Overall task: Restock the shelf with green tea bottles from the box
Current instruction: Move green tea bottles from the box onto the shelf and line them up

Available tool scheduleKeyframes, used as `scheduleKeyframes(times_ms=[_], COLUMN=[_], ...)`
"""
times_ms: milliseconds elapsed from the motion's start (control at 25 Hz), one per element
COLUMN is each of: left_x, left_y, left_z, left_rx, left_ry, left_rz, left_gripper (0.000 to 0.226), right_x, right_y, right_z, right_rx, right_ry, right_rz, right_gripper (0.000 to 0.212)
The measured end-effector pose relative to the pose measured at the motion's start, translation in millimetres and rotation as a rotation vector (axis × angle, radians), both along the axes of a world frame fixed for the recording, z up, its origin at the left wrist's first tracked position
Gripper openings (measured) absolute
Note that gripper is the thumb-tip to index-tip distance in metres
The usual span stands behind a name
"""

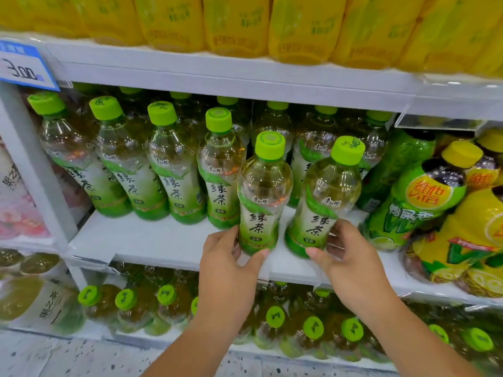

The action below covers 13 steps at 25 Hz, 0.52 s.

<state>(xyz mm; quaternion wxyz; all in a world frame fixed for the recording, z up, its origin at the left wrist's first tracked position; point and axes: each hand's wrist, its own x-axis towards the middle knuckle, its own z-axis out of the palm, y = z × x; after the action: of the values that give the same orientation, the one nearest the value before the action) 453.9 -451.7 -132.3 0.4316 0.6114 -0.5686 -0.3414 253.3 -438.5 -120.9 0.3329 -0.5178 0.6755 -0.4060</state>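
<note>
Low in the middle of the frame, the left hand (228,265) grasps the foot of the left green tea bottle (262,197), thumb across the front of the base and fingers wrapped behind. Just to its right, the right hand (351,257) grasps the foot of the right green tea bottle (325,202) in the same way, thumb tip on the green base. The two bottles are near each other over the front of the white middle shelf (152,240); whether their bases rest on it cannot be told. The left one stands upright and the right one leans its cap toward the right.

Each bottle is clear plastic with pale yellow-green tea showing in the shoulder, a bright lime screw cap, and a green-and-white sleeve with dark brush-style characters down the front.

Further left, a row of four bottles (174,183) of the same kind stands farther back on the shelf, making six in front with the two held. More lime caps show in the dark behind them, too hidden to count.

Yellow bottles (236,25) line the top of the frame, a blue-edged price tag (23,68) hangs at upper left, and lime-capped bottles (275,319) fill the shelf below.
</note>
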Motion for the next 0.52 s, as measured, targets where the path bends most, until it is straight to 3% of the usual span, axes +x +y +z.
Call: scheduleKeyframes(times_ms=[200, 520], left_x=[-12.1, -23.1], left_y=[-11.1, -22.8], left_z=[5.0, -3.3], left_rx=[0.061, 0.08], left_ry=[0.045, 0.039], left_rz=[0.157, 0.257], left_gripper=[0.021, 0.032], right_x=[3.3, 10.8], right_y=[-16.3, -26.7], right_z=[-8.0, -19.9], right_rx=[-0.036, -0.053], right_ry=[-0.014, 0.028], right_rz=[-0.013, -0.043], right_gripper=[0.049, 0.052])
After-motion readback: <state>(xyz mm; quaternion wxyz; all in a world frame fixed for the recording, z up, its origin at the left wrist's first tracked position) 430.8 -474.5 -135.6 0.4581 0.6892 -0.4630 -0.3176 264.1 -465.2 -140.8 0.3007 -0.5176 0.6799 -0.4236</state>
